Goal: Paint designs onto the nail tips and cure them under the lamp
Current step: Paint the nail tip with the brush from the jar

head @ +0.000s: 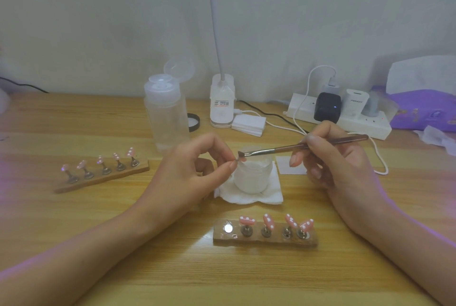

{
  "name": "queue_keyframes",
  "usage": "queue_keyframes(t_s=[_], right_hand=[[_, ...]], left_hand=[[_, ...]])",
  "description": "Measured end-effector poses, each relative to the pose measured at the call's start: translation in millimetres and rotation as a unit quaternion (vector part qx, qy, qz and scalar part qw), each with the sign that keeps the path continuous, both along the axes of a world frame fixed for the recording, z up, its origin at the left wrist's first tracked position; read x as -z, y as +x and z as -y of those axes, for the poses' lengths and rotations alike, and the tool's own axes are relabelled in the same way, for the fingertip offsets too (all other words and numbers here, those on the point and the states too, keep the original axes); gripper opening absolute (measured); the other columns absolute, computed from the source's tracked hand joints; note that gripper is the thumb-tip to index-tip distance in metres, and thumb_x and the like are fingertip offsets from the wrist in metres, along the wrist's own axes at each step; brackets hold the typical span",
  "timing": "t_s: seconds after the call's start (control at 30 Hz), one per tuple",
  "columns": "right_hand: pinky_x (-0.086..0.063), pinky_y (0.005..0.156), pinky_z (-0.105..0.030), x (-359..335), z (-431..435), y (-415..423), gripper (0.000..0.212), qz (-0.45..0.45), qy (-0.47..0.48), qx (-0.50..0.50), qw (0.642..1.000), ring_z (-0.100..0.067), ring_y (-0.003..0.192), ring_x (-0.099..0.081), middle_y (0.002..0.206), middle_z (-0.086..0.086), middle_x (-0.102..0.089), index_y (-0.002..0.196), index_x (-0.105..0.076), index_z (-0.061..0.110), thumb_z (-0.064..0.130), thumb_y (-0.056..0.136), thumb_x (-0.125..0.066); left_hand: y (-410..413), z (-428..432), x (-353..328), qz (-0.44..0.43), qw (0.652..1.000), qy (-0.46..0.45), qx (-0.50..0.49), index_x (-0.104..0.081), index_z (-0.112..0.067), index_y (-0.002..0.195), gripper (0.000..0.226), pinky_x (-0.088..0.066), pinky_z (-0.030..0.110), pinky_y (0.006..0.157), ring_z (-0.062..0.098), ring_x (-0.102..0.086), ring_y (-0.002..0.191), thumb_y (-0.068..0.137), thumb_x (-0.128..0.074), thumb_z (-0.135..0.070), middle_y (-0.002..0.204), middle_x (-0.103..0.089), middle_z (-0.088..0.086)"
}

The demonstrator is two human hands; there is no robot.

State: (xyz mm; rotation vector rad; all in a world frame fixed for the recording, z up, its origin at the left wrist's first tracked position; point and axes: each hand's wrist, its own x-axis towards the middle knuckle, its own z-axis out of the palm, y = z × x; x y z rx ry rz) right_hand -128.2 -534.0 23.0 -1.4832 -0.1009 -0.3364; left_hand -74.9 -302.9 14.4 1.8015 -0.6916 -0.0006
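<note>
Over the wooden desk (pixel 123 231), just above the jar (pixel 253 178), the left hand (pixel 197 170) pinches a tiny nail tip (pixel 240 158) while the right hand (pixel 328 157) grips the brush (pixel 283 149) touching it; it looks light and slick, probably best held by its edges, off wet paint.

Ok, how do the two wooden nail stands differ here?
The left stand carries five tips; the near stand carries four, its leftmost spot bare. The left stand lies slanted; the near stand lies almost square to the camera. Both are wooden strips with pink, white-dotted tips on small metal posts.
</note>
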Motion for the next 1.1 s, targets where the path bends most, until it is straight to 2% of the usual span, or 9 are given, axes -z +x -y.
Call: queue_keyframes(t_s=[0.13, 0.33, 0.47, 0.53, 0.63, 0.7, 0.8, 0.93, 1.1], right_hand=[[-0.026, 0.042, -0.017, 2.1, 1.5, 2.2, 0.027, -0.009, 0.019, 0.037, 0.999, -0.008, 0.048, -0.034, 0.061, -0.005, -0.064, 0.072, -0.052, 0.019, 0.012, 0.098, -0.054], [-0.027, 0.046, -0.02, 0.6, 0.3, -0.9, 0.018, 0.012, -0.007, 0.003, 1.0, -0.009, 0.051, -0.039, 0.067, -0.006, -0.068, 0.072, -0.057, 0.026, 0.028, 0.09, -0.058], [-0.028, 0.043, -0.017, 3.0, 1.7, 1.9, 0.03, -0.003, 0.005, 0.034, 0.999, -0.009, 0.048, -0.036, 0.064, -0.006, -0.066, 0.069, -0.056, 0.024, 0.014, 0.098, -0.056], [-0.027, 0.043, -0.017, 1.7, 2.3, 1.8, 0.031, 0.001, 0.024, 0.031, 0.999, -0.009, 0.048, -0.036, 0.064, -0.005, -0.066, 0.068, -0.055, 0.026, 0.017, 0.097, -0.057], [-0.027, 0.045, -0.02, 0.7, 1.0, 0.4, 0.02, 0.007, 0.003, 0.006, 1.0, -0.01, 0.051, -0.038, 0.069, -0.006, -0.069, 0.07, -0.057, 0.027, 0.028, 0.09, -0.059], [-0.027, 0.043, -0.018, 1.8, 0.6, 0.5, 0.018, 0.0, -0.008, 0.01, 1.0, -0.011, 0.05, -0.037, 0.069, -0.008, -0.069, 0.074, -0.056, 0.023, 0.026, 0.091, -0.06], [-0.028, 0.041, -0.017, 3.7, 3.0, 1.4, 0.024, -0.002, 0.017, 0.027, 0.999, -0.009, 0.048, -0.037, 0.065, -0.007, -0.066, 0.073, -0.053, 0.018, 0.014, 0.097, -0.056], [-0.028, 0.042, -0.017, 1.2, 2.5, 1.0, 0.02, 0.009, 0.021, 0.006, 1.0, -0.009, 0.048, -0.039, 0.068, -0.007, -0.068, 0.071, -0.056, 0.025, 0.026, 0.091, -0.059], [-0.025, 0.042, -0.018, 3.3, 1.5, 1.7, 0.019, -0.007, 0.002, 0.02, 1.0, -0.01, 0.047, -0.036, 0.066, -0.007, -0.067, 0.078, -0.052, 0.015, 0.024, 0.091, -0.063]], left_hand=[[-0.4, 0.7, -0.7, 0.021, 1.0, 0.019, -0.007, -0.064, -0.032, 0.079, 0.018, -0.043, 0.018, 0.049, 0.01, -0.051, 0.05, 0.089, -0.071, -0.019, 0.089, -0.066, -0.005], [-1.9, 0.4, -0.5, 0.038, 0.999, 0.032, -0.015, -0.065, -0.024, 0.083, 0.01, -0.031, 0.01, 0.045, 0.005, -0.039, 0.043, 0.09, -0.07, -0.018, 0.09, -0.067, -0.012], [-0.6, -0.8, -0.4, 0.021, 0.999, 0.023, -0.018, -0.066, -0.025, 0.082, 0.009, -0.031, 0.011, 0.044, 0.003, -0.038, 0.042, 0.089, -0.071, -0.022, 0.093, -0.071, -0.009], [-0.6, -0.6, -1.2, 0.006, 1.0, 0.011, -0.012, -0.067, -0.027, 0.08, 0.009, -0.032, 0.011, 0.044, 0.002, -0.037, 0.041, 0.087, -0.073, -0.024, 0.095, -0.073, -0.008], [-1.8, 0.4, -1.9, -0.004, 1.0, 0.002, -0.012, -0.068, -0.021, 0.08, 0.009, -0.028, 0.007, 0.042, 0.0, -0.035, 0.037, 0.085, -0.074, -0.025, 0.067, -0.067, -0.021], [-2.6, 1.4, -2.0, -0.012, 1.0, -0.003, -0.017, -0.067, -0.017, 0.08, 0.012, -0.027, 0.006, 0.041, -0.001, -0.034, 0.035, 0.083, -0.075, -0.026, 0.054, -0.059, -0.024], [-3.1, 1.8, -3.6, -0.033, 0.999, -0.019, -0.016, -0.067, -0.017, 0.078, 0.019, -0.028, 0.007, 0.04, -0.001, -0.035, 0.035, 0.075, -0.073, -0.036, 0.051, -0.058, -0.023], [-3.8, 2.2, -4.9, -0.038, 0.999, -0.023, -0.012, -0.066, -0.018, 0.076, 0.02, -0.029, 0.006, 0.041, -0.001, -0.036, 0.035, 0.073, -0.073, -0.036, 0.051, -0.058, -0.022], [-3.7, 2.1, -5.4, -0.04, 0.999, -0.023, -0.012, -0.066, -0.015, 0.077, 0.022, -0.029, 0.006, 0.041, -0.001, -0.035, 0.036, 0.073, -0.074, -0.036, 0.054, -0.06, -0.019]])
